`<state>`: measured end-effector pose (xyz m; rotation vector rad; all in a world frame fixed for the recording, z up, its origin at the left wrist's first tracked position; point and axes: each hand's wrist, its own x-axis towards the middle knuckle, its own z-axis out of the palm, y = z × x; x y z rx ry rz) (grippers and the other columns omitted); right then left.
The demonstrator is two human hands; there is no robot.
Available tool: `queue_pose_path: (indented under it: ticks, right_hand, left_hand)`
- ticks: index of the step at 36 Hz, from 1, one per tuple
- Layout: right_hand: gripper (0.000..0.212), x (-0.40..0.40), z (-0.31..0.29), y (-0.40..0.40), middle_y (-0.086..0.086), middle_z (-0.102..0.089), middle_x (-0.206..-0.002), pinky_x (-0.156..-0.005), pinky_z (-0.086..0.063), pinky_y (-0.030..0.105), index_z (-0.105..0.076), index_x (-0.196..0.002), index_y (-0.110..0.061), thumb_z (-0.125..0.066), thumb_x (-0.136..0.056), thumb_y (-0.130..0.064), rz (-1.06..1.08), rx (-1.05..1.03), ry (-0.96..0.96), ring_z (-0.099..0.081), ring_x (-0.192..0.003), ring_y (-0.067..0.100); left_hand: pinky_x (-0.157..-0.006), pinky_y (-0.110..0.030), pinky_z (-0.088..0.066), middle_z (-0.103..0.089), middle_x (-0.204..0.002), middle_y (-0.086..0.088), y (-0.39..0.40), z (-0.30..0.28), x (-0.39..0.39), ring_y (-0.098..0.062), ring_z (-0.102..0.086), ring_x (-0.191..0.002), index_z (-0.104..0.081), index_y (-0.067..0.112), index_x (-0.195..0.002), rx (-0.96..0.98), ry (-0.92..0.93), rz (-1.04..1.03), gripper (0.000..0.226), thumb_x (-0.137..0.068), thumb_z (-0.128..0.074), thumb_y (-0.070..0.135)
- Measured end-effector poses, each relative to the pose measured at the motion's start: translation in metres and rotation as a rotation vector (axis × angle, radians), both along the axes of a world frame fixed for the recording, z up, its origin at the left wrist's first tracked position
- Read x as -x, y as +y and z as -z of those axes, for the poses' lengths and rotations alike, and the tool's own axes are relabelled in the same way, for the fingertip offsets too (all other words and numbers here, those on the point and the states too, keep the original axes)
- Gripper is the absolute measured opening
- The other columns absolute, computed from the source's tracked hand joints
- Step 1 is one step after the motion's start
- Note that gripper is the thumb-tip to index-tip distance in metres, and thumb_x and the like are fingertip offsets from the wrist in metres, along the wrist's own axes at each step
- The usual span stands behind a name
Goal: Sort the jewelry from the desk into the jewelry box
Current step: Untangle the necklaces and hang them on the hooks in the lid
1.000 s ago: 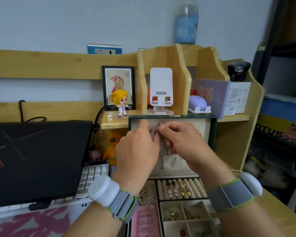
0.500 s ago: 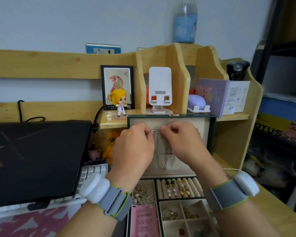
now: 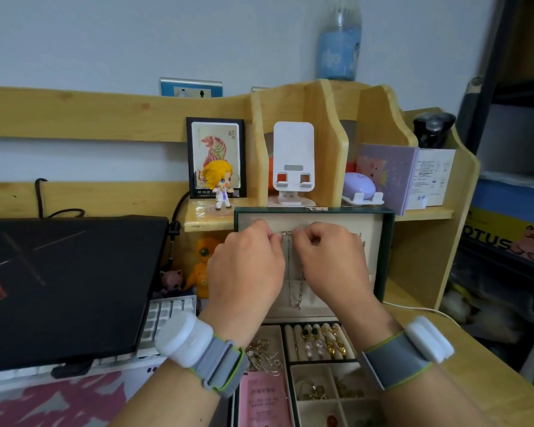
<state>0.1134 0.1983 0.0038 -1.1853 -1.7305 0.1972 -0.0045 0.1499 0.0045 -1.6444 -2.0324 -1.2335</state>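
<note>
Hands seemingly pinching chain near lid.

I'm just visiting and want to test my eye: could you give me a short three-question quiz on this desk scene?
1. True or false: both hands pinch the chain in front of the box lid.
2. Which sits on the shelf left of the phone stand? A) figurine B) keyboard C) bottle
3. Fill in: the rings sit in the box's padded ____ rolls, below the hanging chain.

Key:
1. True: left hand and right hand each pinch its top end.
2. A
3. ring
</note>
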Motion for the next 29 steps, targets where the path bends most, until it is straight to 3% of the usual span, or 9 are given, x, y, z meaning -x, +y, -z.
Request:
queue_pose_path:
  ticks: [4, 8, 12, 19, 25, 29]
  right_hand:
    - [0.043, 0.000, -0.002, -0.001, 0.006, -0.060, -0.057, -0.068, -0.051, 0.037, -0.062, -0.062, -0.010, -0.058, -0.097, -0.034, -0.002, 0.025, 0.012, -0.059, -0.063, 0.021]
    - [0.042, -0.001, -0.004, -0.001, 0.009, -0.060, -0.059, -0.066, -0.040, 0.035, -0.060, -0.061, -0.008, -0.058, -0.096, -0.032, 0.012, 0.067, 0.025, -0.057, -0.065, 0.021]
    - [0.040, -0.001, -0.006, 0.002, 0.011, -0.059, -0.058, -0.066, -0.051, 0.042, -0.060, -0.060, -0.006, -0.059, -0.093, -0.031, 0.014, 0.074, 0.052, -0.057, -0.066, 0.027]
    - [0.038, -0.002, -0.009, -0.002, 0.008, -0.061, -0.060, -0.069, -0.052, 0.040, -0.061, -0.060, -0.009, -0.060, -0.091, -0.030, 0.030, 0.116, 0.013, -0.058, -0.070, 0.026]
    - [0.034, -0.003, -0.010, -0.002, 0.012, -0.064, -0.066, -0.075, -0.047, 0.035, -0.064, -0.064, -0.006, -0.061, -0.089, -0.030, 0.009, 0.182, -0.017, -0.060, -0.073, 0.028]
    - [0.034, -0.009, -0.014, -0.003, 0.013, -0.066, -0.069, -0.071, -0.051, 0.034, -0.066, -0.069, -0.003, -0.063, -0.090, -0.030, -0.041, 0.259, -0.054, -0.061, -0.073, 0.027]
  left_hand:
    - [-0.048, -0.029, -0.034, -0.067, -0.076, 0.006, 0.001, -0.001, -0.001, -0.018, -0.058, -0.064, -0.067, 0.028, -0.096, 0.008, -0.011, 0.000, 0.026, -0.104, -0.049, 0.045]
    - [-0.046, -0.026, -0.030, -0.066, -0.076, 0.006, 0.001, -0.004, -0.002, -0.016, -0.054, -0.063, -0.068, 0.027, -0.094, 0.019, -0.041, -0.010, 0.027, -0.103, -0.050, 0.045]
    - [-0.045, -0.024, -0.027, -0.060, -0.073, 0.007, 0.003, -0.008, -0.002, -0.005, -0.046, -0.057, -0.067, 0.026, -0.089, 0.029, -0.077, -0.018, 0.029, -0.102, -0.050, 0.045]
    - [-0.045, -0.024, -0.028, -0.062, -0.073, 0.006, 0.002, -0.009, -0.002, -0.008, -0.050, -0.059, -0.068, 0.024, -0.087, 0.062, -0.063, -0.002, 0.029, -0.102, -0.052, 0.044]
    - [-0.050, -0.027, -0.041, -0.065, -0.074, 0.004, 0.002, -0.007, 0.001, -0.019, -0.062, -0.067, -0.067, 0.023, -0.084, 0.085, -0.056, 0.025, 0.029, -0.100, -0.054, 0.043]
    - [-0.050, -0.027, -0.041, -0.065, -0.074, 0.004, 0.000, -0.005, 0.001, -0.018, -0.062, -0.066, -0.068, 0.023, -0.085, 0.121, -0.008, 0.046, 0.028, -0.100, -0.054, 0.042]
